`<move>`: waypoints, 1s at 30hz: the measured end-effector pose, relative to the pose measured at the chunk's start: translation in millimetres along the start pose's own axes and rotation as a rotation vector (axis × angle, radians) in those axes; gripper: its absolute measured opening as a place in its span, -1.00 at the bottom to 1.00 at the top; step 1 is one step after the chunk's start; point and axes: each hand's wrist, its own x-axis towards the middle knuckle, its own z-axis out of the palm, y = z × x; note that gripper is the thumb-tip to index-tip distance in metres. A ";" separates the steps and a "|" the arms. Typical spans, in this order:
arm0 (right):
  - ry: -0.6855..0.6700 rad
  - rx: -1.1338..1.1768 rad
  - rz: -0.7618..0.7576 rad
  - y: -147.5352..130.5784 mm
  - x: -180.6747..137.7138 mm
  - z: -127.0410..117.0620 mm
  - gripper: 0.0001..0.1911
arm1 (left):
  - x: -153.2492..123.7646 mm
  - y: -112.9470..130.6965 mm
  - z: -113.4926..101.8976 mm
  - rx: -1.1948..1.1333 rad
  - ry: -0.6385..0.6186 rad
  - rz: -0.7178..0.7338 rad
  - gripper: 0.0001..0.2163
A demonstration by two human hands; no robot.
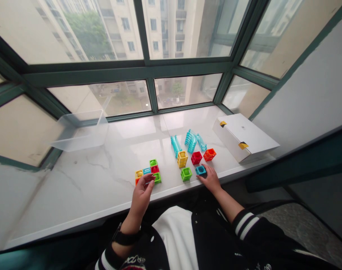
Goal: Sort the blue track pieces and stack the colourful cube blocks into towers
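Note:
My right hand (212,180) grips a blue cube block (200,170) near the front edge of the white ledge, index finger behind it and thumb in front. Over a joined group of blocks hovers my left hand (143,191), its thumb and bent fingers apart with nothing visible between them. That group shows a yellow block (138,174), a light blue block (146,171), a red block (154,169) and green blocks (153,162); my left hand hides part of it. Between my hands sits a loose green block (186,174).
Behind lie a yellow block piece (182,159), a red block (196,158), an orange block (209,154) and translucent turquoise track pieces (191,141). A white box (246,135) stands right, a clear plastic bin (83,142) left. Windows border the marble ledge (103,187).

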 end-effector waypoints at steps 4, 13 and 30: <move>-0.016 0.010 0.019 -0.6 0.6 -0.7 -0.26 | 0.2 0.2 -0.7 0.005 0.001 0.000 -0.63; -0.002 0.172 0.103 -17.2 -1.2 -19.5 -0.24 | -0.2 2.9 -2.1 -0.012 0.011 -0.008 -0.62; 0.008 -0.036 0.169 -45.6 69.1 -14.2 -0.08 | -0.4 9.8 -3.0 -0.025 0.014 -0.012 -0.61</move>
